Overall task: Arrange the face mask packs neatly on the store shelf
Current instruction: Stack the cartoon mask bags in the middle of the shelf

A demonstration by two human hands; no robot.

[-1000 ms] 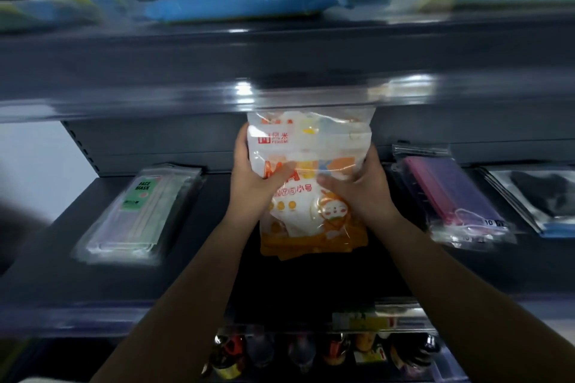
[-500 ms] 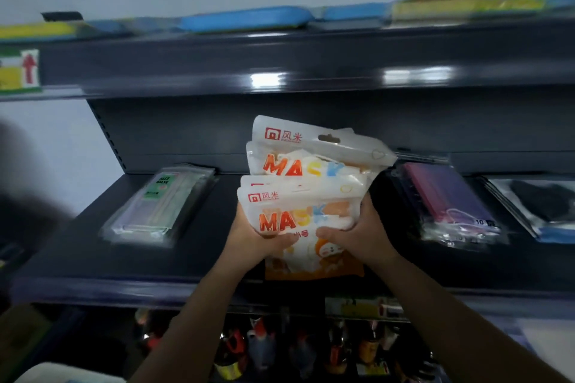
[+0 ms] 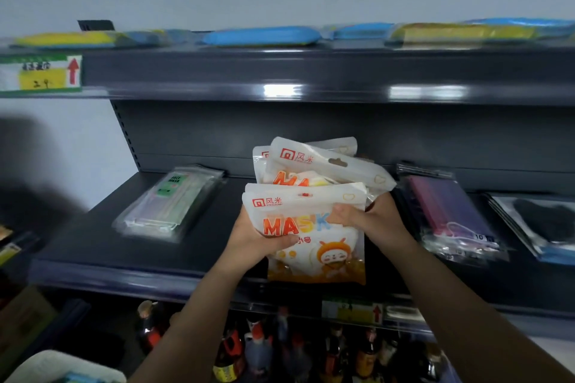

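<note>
your left hand (image 3: 259,235) and right hand (image 3: 371,221) both grip a fanned bunch of white-and-orange mask packs (image 3: 308,211), held upright over the middle of the dark shelf (image 3: 93,246). your left thumb lies across the front pack just under the word "mask", and your right fingers curl over its right edge, with the other packs splayed up behind it. a clear pack with a green label (image 3: 172,200) lies flat on the shelf to the left, well apart from your hands. a purple mask pack (image 3: 448,211) lies just beside your right hand, and a black mask pack (image 3: 541,221) lies further right. blue and yellow packs (image 3: 261,37) sit on the shelf above, and bottles (image 3: 258,348) stand below.
</note>
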